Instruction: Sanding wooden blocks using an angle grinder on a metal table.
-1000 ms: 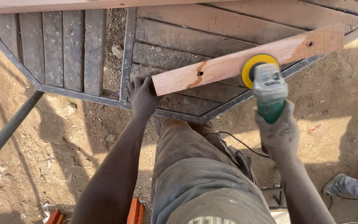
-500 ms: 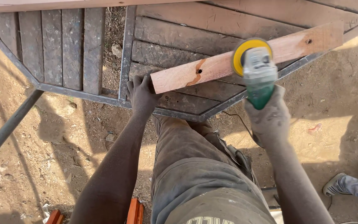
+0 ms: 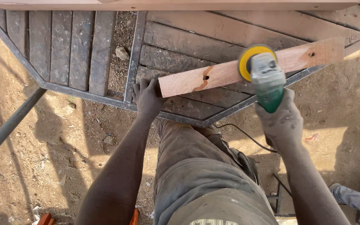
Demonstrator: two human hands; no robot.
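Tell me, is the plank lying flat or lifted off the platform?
Flat. The plank lies across the slatted platform, left hand at its end, grinder on top.

The sander (image 3: 264, 75) hides the middle part of the plank (image 3: 213, 77). The right hand (image 3: 282, 123) covers its handle, and the cable (image 3: 242, 135) goes behind the leg.

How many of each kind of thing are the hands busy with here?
Wooden plank: 1
Green sander with yellow disc: 1
Slatted work table: 1
Hands, left hand and right hand: 2
Total: 5
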